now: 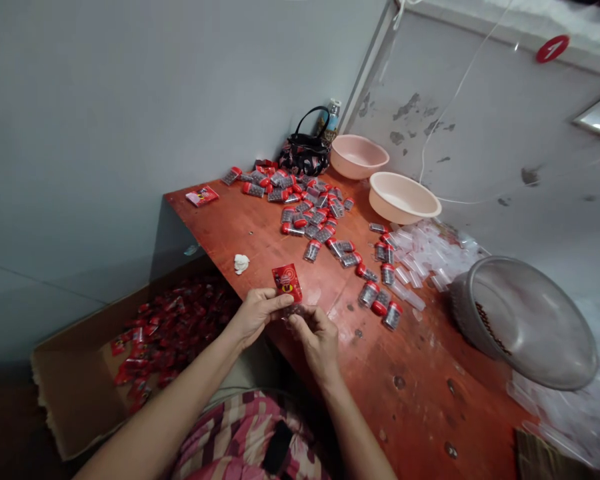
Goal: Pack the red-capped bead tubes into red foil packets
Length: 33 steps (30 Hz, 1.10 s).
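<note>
Over the table's near edge, my left hand is closed on a small red printed packet, its thumb lying across the front. My right hand pinches the packet's lower end, where dark pellets show between the fingers. Whether these pellets sit in a bottle inside the packet I cannot tell. Beyond my hands lie many small clear bottles with red caps and dark pellets. A crumpled white wad rests near the table edge, left of the packet.
On the red table stand two pale basins, a grey basin, a black handbag and a flask. Clear empty tubes are heaped at right. A flat packet lies far left. Below, a cardboard box holds red packets.
</note>
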Each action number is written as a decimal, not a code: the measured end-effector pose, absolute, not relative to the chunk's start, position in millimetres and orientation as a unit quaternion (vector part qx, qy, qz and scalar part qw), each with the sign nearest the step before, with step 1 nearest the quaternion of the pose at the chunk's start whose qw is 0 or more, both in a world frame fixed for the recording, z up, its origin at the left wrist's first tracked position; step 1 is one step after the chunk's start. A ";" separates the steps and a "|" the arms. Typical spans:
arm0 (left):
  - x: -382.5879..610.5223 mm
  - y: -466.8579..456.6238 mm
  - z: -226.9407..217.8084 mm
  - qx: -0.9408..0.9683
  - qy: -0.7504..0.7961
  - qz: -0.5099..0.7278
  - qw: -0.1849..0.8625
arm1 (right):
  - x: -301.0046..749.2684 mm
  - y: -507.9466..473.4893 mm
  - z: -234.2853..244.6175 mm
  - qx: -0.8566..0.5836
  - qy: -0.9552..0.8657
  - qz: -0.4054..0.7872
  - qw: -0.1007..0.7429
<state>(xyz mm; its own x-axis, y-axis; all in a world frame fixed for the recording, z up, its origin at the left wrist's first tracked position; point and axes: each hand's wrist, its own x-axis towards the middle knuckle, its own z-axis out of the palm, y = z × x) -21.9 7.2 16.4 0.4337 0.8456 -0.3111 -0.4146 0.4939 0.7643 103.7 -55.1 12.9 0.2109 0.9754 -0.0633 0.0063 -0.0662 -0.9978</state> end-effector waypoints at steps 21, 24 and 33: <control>-26.3 -23.4 13.4 0.227 0.340 0.424 0.808 | 94.7 -46.5 10.0 -0.517 -0.352 0.531 0.572; -40.9 -30.2 13.1 0.176 0.361 0.509 0.762 | 93.6 -43.0 13.2 -0.504 -0.353 0.548 0.567; -44.9 -15.6 -15.9 0.621 0.502 0.448 0.402 | 116.5 -45.1 16.8 -0.569 -0.373 0.513 0.523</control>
